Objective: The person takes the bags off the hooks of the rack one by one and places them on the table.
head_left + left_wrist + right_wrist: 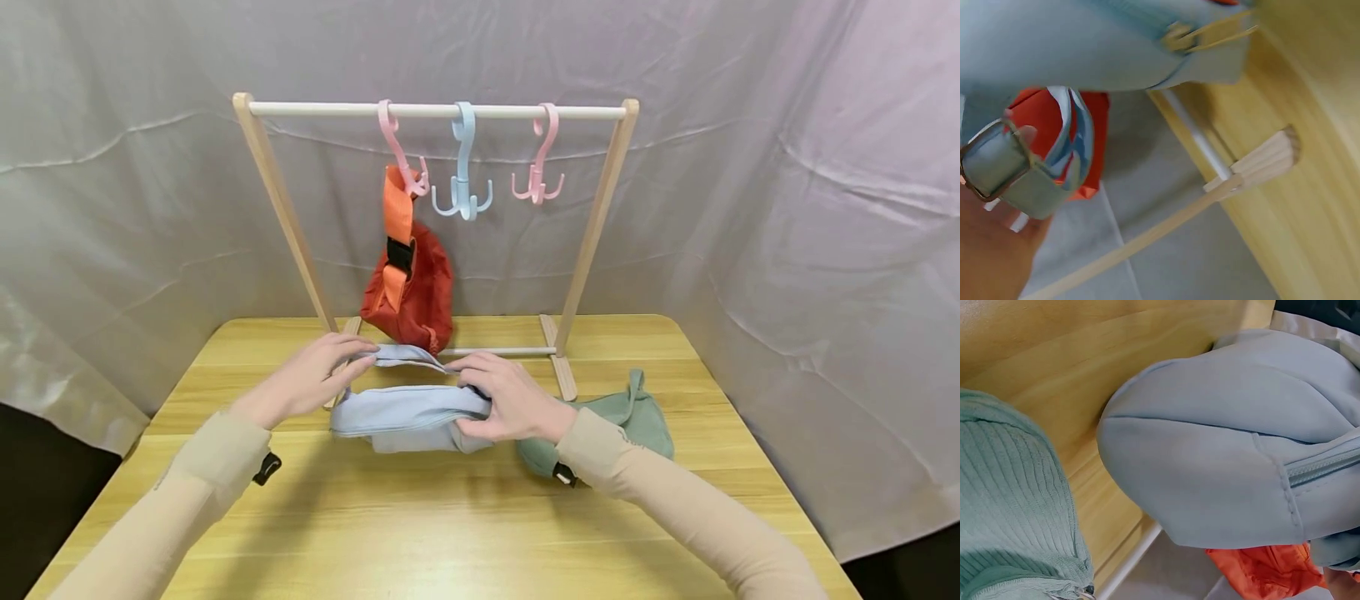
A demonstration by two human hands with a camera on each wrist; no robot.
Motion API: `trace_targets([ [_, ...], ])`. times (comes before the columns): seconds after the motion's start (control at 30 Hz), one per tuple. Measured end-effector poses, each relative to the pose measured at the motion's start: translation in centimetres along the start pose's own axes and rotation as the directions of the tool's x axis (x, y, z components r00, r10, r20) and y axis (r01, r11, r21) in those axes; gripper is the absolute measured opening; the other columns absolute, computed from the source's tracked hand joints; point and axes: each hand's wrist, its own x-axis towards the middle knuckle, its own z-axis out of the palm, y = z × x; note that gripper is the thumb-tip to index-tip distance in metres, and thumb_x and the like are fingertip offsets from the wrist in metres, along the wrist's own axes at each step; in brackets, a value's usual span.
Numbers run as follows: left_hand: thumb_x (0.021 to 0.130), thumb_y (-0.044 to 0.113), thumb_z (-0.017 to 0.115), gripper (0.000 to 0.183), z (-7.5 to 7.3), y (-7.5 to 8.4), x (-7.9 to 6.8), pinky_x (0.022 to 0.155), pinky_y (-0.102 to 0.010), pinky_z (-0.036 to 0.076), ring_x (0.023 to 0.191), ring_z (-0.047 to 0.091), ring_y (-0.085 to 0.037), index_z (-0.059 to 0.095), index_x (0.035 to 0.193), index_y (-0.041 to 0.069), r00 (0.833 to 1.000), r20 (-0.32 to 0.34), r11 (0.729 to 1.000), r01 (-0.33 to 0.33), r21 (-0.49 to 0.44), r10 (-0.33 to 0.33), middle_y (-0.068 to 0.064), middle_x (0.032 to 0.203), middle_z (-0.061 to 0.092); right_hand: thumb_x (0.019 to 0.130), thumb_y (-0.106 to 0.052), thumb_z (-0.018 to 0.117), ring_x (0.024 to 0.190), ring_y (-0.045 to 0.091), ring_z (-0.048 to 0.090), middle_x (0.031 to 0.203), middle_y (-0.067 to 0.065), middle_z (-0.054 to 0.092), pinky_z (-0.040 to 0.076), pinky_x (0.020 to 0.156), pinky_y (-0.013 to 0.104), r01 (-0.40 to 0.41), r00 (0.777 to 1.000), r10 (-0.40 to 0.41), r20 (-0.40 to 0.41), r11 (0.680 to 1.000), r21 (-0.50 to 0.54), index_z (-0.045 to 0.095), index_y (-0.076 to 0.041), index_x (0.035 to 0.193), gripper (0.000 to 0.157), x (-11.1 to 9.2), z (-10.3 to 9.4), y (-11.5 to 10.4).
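A light blue bag (412,408) is held by both hands above the front of the table, its zipper running along the side. The left hand (318,375) pinches its strap (405,356) at the left; in the left wrist view a metal buckle (1023,147) sits on that strap by the fingers. At the bag's right end, the right hand (513,396) grips the strap and the bag's edge, thumb on the near side. Part of that grip is hidden. Behind, a red bag (431,292) hangs by its orange strap (397,204) from the left pink hook (397,142).
The wooden rack (277,192) stands at the table's back, its white rail (322,109) also carrying a blue hook (463,158) and another pink hook (543,154). A green corduroy bag (641,421) lies on the table (420,533), right of the right hand. Grey curtains surround the table.
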Motion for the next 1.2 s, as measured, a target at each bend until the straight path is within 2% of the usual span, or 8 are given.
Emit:
trace_targets([
  [0.2, 0.102, 0.032, 0.057, 0.037, 1.5, -0.5, -1.8, 0.106, -0.056, 0.042, 0.130, 0.054, -0.031, 0.062, 0.135, 0.014, 0.997, -0.049, 0.996, -0.063, -0.064, 0.060, -0.007, 0.140, 0.060, 0.078, -0.034, 0.075, 0.109, 0.015, 0.064, 0.120, 0.003, 0.069, 0.055, 0.087, 0.031, -0.063, 0.998, 0.063, 0.030, 0.998, 0.016, 0.067, -0.013, 0.103, 0.034, 0.0, 0.0, 0.3],
  [0.4, 0.090, 0.033, 0.076, 0.054, 3.2, -1.1, -2.6, 0.103, -0.051, 0.045, 0.128, 0.053, -0.024, 0.056, 0.138, 0.020, 0.986, -0.087, 0.985, -0.151, -0.083, 0.144, -0.002, 0.143, 0.054, 0.081, -0.038, 0.074, 0.087, 0.007, 0.060, 0.103, -0.005, 0.068, 0.051, 0.074, 0.025, -0.128, 0.989, 0.127, 0.070, 0.992, 0.015, 0.067, -0.016, 0.111, 0.037, 0.2, -0.1, 0.6],
  [0.53, 0.082, 0.038, 0.083, 0.066, 4.4, -1.4, -3.0, 0.106, -0.055, 0.045, 0.134, 0.052, -0.033, 0.053, 0.138, 0.024, 0.993, -0.079, 0.989, -0.092, -0.118, 0.083, 0.001, 0.140, 0.055, 0.083, -0.042, 0.073, 0.082, 0.005, 0.059, 0.104, -0.006, 0.069, 0.049, 0.070, 0.023, -0.190, 0.976, 0.186, 0.117, 0.981, 0.029, 0.066, -0.017, 0.116, 0.041, 0.1, -0.1, 0.9],
  [0.67, 0.083, 0.037, 0.082, 0.065, 5.3, -1.7, -3.2, 0.114, -0.064, 0.035, 0.145, 0.040, -0.045, 0.052, 0.138, 0.020, 0.997, -0.072, 0.984, -0.019, -0.180, 0.006, -0.003, 0.138, 0.059, 0.085, -0.045, 0.071, 0.093, 0.011, 0.063, 0.116, -0.003, 0.068, 0.053, 0.078, 0.030, -0.263, 0.953, 0.249, 0.175, 0.963, 0.059, 0.064, -0.017, 0.123, 0.048, -0.1, 0.0, 1.1],
  [0.77, 0.086, 0.034, 0.080, 0.063, 5.7, -2.0, -3.2, 0.114, -0.061, 0.034, 0.145, 0.041, -0.041, 0.052, 0.140, 0.018, 0.997, -0.073, 0.972, 0.009, -0.234, -0.026, -0.005, 0.139, 0.060, 0.086, -0.045, 0.073, 0.114, 0.017, 0.062, 0.132, 0.001, 0.061, 0.053, 0.094, 0.038, -0.297, 0.945, 0.275, 0.177, 0.949, 0.108, 0.061, -0.017, 0.127, 0.051, -0.3, 0.1, 1.3],
  [0.87, 0.090, 0.033, 0.077, 0.062, 5.9, -2.1, -3.2, 0.109, -0.055, 0.040, 0.138, 0.049, -0.032, 0.050, 0.143, 0.019, 0.996, -0.077, 0.968, 0.021, -0.249, -0.041, -0.005, 0.138, 0.059, 0.084, -0.042, 0.077, 0.125, 0.020, 0.057, 0.140, 0.003, 0.056, 0.050, 0.103, 0.041, -0.281, 0.955, 0.259, 0.143, 0.947, 0.158, 0.059, -0.016, 0.130, 0.055, -0.5, 0.2, 1.5],
  [1.0, 0.094, 0.031, 0.072, 0.060, 6.0, -2.1, -3.2, 0.103, -0.051, 0.046, 0.125, 0.055, -0.022, 0.046, 0.147, 0.021, 0.997, -0.070, 0.963, 0.022, -0.268, -0.042, -0.003, 0.136, 0.058, 0.081, -0.039, 0.082, 0.115, 0.016, 0.058, 0.131, 0.002, 0.059, 0.051, 0.099, 0.038, -0.222, 0.972, 0.207, 0.108, 0.963, 0.150, 0.058, -0.013, 0.131, 0.061, -0.8, 0.1, 1.7],
  [1.2, 0.098, 0.030, 0.066, 0.054, 5.9, -1.9, -3.0, 0.102, -0.048, 0.047, 0.124, 0.054, -0.020, 0.045, 0.147, 0.022, 0.996, -0.067, 0.958, 0.035, -0.286, -0.056, -0.002, 0.134, 0.058, 0.080, -0.033, 0.082, 0.109, 0.016, 0.059, 0.126, 0.003, 0.061, 0.052, 0.095, 0.038, -0.188, 0.977, 0.174, 0.123, 0.975, 0.119, 0.056, -0.011, 0.130, 0.060, -1.1, -0.1, 1.7],
])
